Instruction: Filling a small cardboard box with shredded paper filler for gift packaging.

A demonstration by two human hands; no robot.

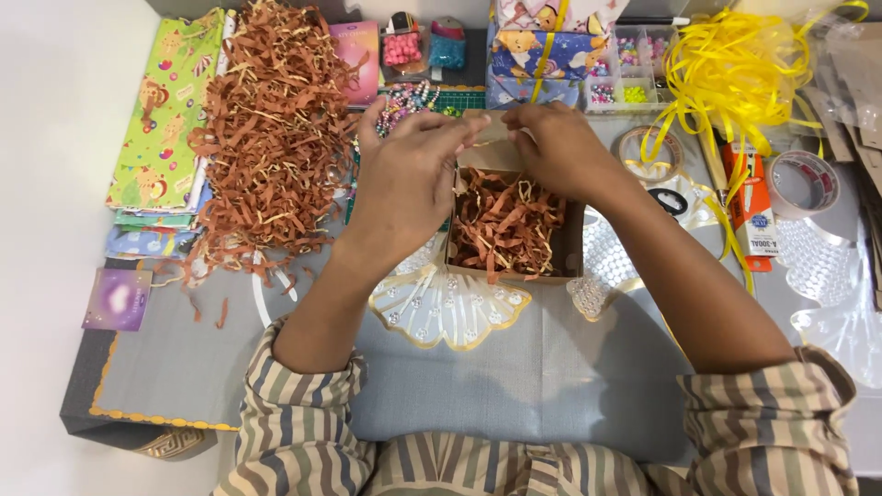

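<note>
A small brown cardboard box [570, 246] sits in the middle of the grey table, filled with brown shredded paper [503, 225]. My left hand [409, 174] and my right hand [556, 147] meet over the box's far side, fingertips pinching its far flap [491, 156]. Both forearms reach in from striped sleeves. Under the box lies a clear beaded lace piece with gold edging [446, 308].
A big heap of brown paper shreds [271, 138] lies at left beside folded patterned wrapping papers [161, 119]. Bead packets, a wrapped gift box [542, 55], yellow ribbon [735, 69], tape rolls [801, 184], an orange glue box [753, 216] crowd the back and right. A purple card [117, 298] sits at left.
</note>
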